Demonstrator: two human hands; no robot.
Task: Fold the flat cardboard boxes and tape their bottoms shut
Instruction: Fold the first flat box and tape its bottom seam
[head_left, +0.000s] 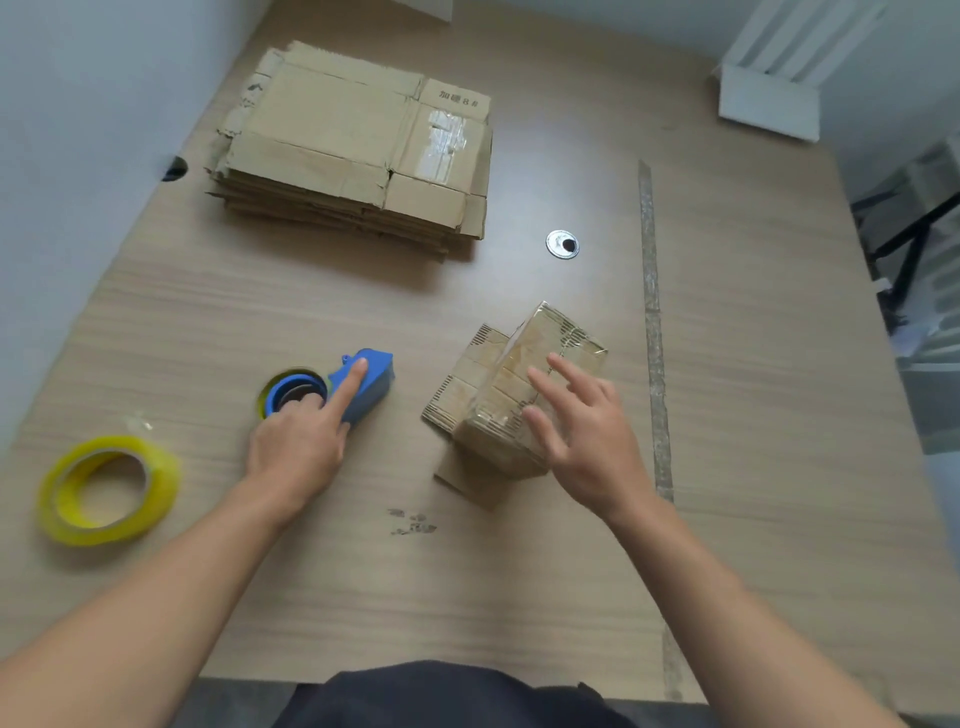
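Steadying the folded box (550, 332) with the right hand (587, 436) while the left hand (296, 441) is gripping the blue tape dispenser (374, 379).

Nearest, a spare yellow tape roll (163, 483) is lying on the table (467, 597), back and to the left of the left fingers and well apart from them. The left index finger (348, 387) is stretching straight along the dispenser's top while the other fingers are curling around its roll end. To the right of those fingers the box is standing bottom up. The right fingers (540, 384) are spreading wide and flat over its glossy taped seam. Its long axis is running diagonally away and rightward, so the right hand is the nearer one. The dispenser would probably have to travel right to reach it. Farthest, beyond both sets of fingers, the stack of flat boxes (353, 140) is waiting.
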